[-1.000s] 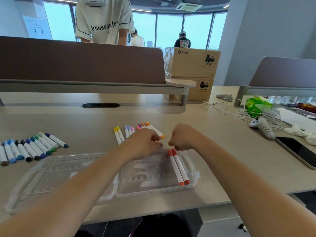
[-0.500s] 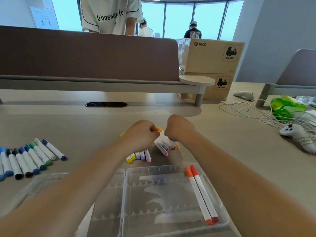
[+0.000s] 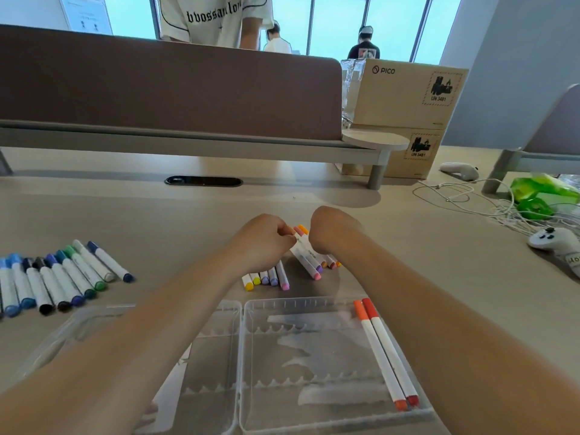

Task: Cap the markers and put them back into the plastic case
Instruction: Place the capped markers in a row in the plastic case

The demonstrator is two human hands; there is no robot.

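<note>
Markers (image 3: 307, 260): white barrels, coloured caps, bunched side by side.

Far right, top cardboard box (image 3: 405, 98) reads "PICO" w/ a "UN 3481" sticker, lower box (image 3: 434, 166) also "UN 3481"; far shirt (image 3: 216, 29) lettering only partly legible.

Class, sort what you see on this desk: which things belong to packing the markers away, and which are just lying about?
Job: plastic case; two markers in it; markers between the hands; pastel markers; blue-green marker row.
Lying about: cardboard boxes; white controller; cables; green bag.
</note>
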